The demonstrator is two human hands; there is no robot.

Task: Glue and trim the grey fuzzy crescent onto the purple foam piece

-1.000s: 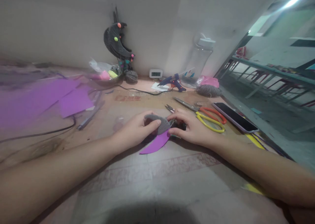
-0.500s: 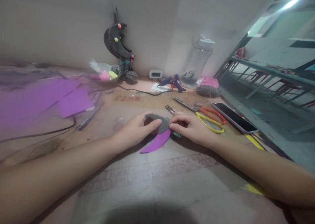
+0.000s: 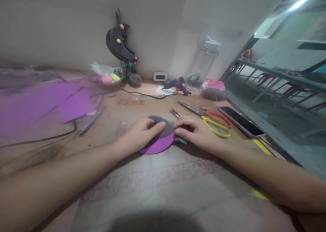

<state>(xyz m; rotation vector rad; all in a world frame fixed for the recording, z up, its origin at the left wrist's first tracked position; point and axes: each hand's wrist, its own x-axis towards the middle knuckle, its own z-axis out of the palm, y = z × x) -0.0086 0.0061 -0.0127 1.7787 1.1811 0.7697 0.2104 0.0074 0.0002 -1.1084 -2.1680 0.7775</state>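
A purple foam crescent [image 3: 158, 146], partly wrapped in grey yarn [image 3: 165, 127], rests on the table in the middle of the view. My left hand [image 3: 139, 135] grips its left side, thumb pressed on the grey wrapped part. My right hand [image 3: 197, 131] is closed in a pinch at the crescent's right end, on the grey yarn. Something small and teal [image 3: 181, 141] lies under my right fingers; I cannot make out what it is.
Orange and yellow scissors [image 3: 216, 121], small snips [image 3: 175, 113] and a phone [image 3: 241, 121] lie right of my hands. A glue gun [image 3: 176, 85], grey yarn ball [image 3: 214, 94], clear jar [image 3: 202, 65], black crescent ornament [image 3: 118, 43] and bowl [image 3: 107, 81] stand behind. Purple foam sheets [image 3: 73, 105] lie left.
The crescent has turned flatter toward the table, showing more purple below my left hand. My right hand shifted slightly left and up along the grey yarn.
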